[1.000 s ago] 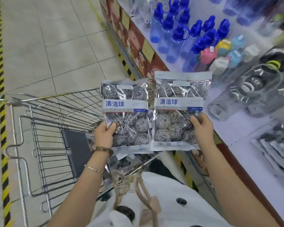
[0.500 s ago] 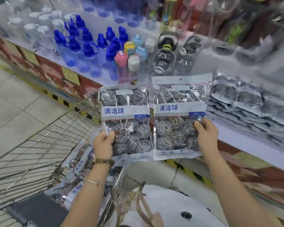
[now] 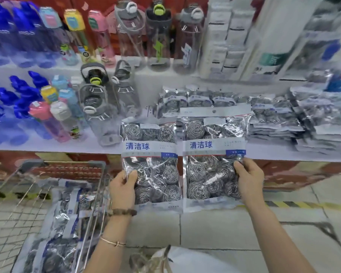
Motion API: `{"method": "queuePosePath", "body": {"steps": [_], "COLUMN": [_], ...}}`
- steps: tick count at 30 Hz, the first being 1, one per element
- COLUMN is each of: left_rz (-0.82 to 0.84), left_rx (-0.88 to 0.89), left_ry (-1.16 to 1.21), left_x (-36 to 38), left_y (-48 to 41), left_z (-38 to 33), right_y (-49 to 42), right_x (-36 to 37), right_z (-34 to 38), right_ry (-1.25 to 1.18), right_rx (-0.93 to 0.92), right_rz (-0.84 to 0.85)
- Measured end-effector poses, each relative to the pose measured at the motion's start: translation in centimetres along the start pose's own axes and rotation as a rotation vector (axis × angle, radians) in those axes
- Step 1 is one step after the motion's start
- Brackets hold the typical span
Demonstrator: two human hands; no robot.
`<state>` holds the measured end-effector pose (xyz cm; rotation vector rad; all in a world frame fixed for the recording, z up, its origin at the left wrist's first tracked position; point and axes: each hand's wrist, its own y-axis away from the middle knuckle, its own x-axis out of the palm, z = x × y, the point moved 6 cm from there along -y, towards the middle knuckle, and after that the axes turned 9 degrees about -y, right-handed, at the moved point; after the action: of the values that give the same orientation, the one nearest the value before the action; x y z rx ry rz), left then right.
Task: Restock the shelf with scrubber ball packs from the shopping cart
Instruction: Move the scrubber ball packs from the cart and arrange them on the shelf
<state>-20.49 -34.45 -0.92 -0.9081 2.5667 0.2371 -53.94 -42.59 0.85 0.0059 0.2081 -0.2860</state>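
Step in hand: carry from cart to shelf, placing not yet done.

Left hand [image 3: 123,187] grips the left pack [image 3: 150,154] at its lower left edge, thumb on the front film and fingers curled behind. Right hand [image 3: 248,180] grips the right pack [image 3: 213,152] the same way at its lower right edge.

Both packs are upright, side by side, inner edges touching or nearly so. They hang in the air in front of the shelf [image 3: 67,147] edge and rest on nothing.

Cart [image 3: 98,203], lower left, holds more packs [image 3: 67,213]. Shelf stacks [image 3: 274,123] of the same goods lie to the right of the water bottles [image 3: 95,99].

Judgement: the next move calls for reaching forward and laying each pack flat on a stack. The spot right behind the held packs is hidden. The film looks slick and each pack is held at one edge only, so it may swing.
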Motion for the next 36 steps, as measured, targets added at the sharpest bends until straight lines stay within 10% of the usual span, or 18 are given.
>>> {"method": "queuePosePath", "body": {"steps": [15,36], "left_rz": [0.281,0.543], "left_rx": [0.166,0.201], "left_ry": [-0.043,-0.091], "left_x": [23.0,48.4], "left_y": [10.9,8.0], "left_z": [-11.7,-23.0], "right_y": [-6.0,-22.3], "right_x": [-26.3,-40.2], "right_z": [-4.6,-7.3], "right_ry": [0.141,0.207], "right_rx": [-0.033,0.035], "right_rz": [-0.297,-0.562]}}
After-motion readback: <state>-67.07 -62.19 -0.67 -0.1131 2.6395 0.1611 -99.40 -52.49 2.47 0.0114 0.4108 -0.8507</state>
